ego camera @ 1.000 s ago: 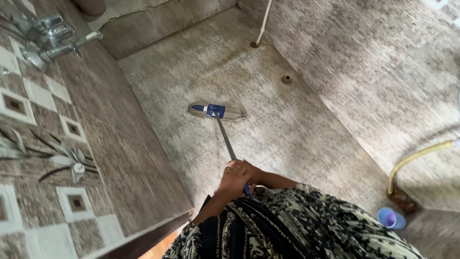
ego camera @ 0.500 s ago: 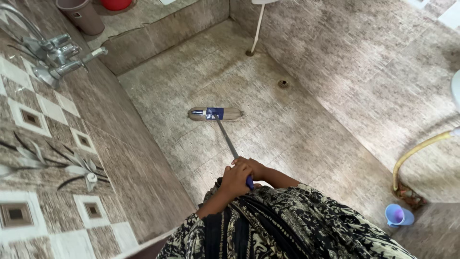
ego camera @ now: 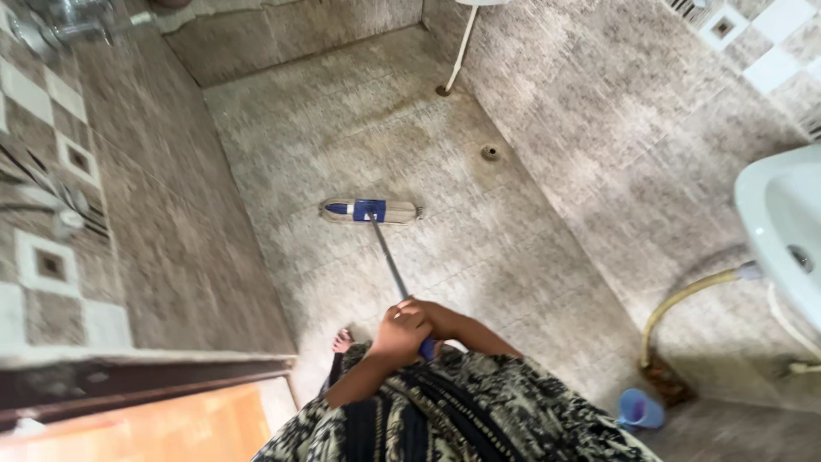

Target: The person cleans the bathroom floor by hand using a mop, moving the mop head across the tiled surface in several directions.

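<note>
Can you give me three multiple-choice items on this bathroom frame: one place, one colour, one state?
1. Where does the mop head lie?
A. on the floor tiles
B. in the sink
C. against the door

2. What colour is the cup on the floor?
A. red
B. blue-purple
C. green

3. How is the mop handle held?
A. by one hand only
B. by both hands, close together at its near end
C. by no hand, it lies on the floor

Answers:
1. A: the head lies flat on the floor, away from the sink.
2. B: the cup near the yellow hose is blue with a purple inside.
3. B: the left hand and right hand close around the handle's blue grip.
</note>
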